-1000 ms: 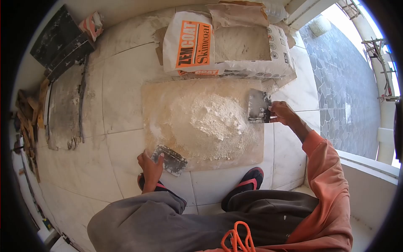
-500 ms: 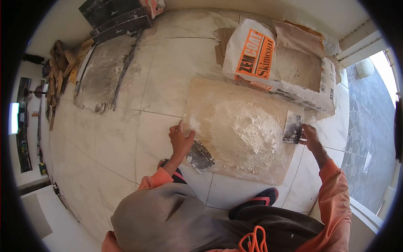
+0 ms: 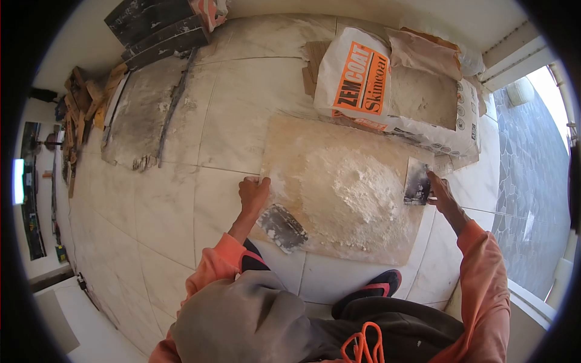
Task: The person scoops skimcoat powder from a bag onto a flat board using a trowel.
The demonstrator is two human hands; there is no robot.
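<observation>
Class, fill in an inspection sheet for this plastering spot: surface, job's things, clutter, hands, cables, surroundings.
Surface: pale floor tiles, dusty; a powder-stained mixing board lies flat on them.
Job's things: white powder heap on the board; trowel at the board's near left corner; scraper at its right edge; opened Skimcoat bag behind.
Clutter: stained boards and dark planks at far left.
Hands: left hand at the board's left edge, beside the trowel; right hand has its grip on the scraper.
Cables: nothing seen.
Surroundings: sunlit stone paving outside, right.
</observation>
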